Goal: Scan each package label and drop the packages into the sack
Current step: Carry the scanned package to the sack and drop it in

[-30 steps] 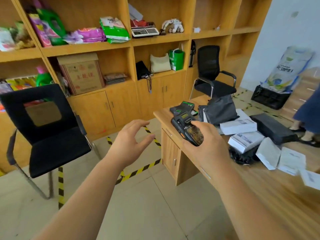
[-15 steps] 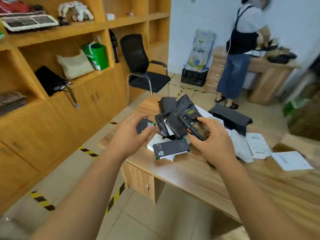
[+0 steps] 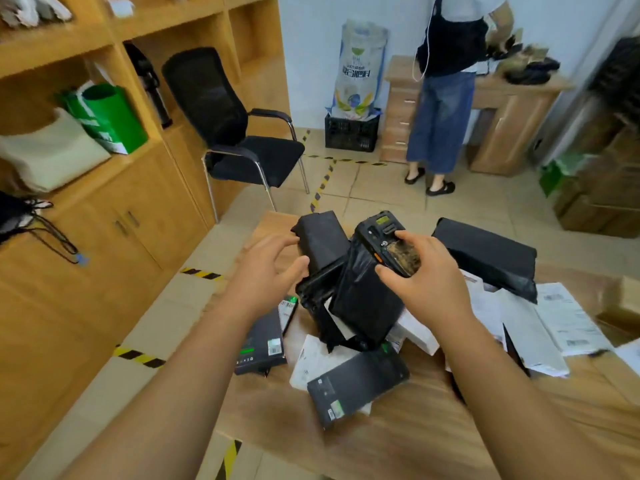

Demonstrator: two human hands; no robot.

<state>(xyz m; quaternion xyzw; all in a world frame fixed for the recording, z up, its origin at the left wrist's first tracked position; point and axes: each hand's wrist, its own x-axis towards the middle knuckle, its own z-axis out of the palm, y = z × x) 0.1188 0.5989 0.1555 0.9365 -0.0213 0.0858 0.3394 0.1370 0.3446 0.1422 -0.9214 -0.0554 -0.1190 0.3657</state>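
Black package (image 3: 320, 244) now meets left hand (image 3: 266, 271).

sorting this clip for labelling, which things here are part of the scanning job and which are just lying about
Part of the job:
- handheld scanner, gripped by the right hand
- black bagged package at the left hand
- black boxes and white parcels on the desk

Just lying about:
- black chair
- green bag on the shelf
- printed sack in a crate
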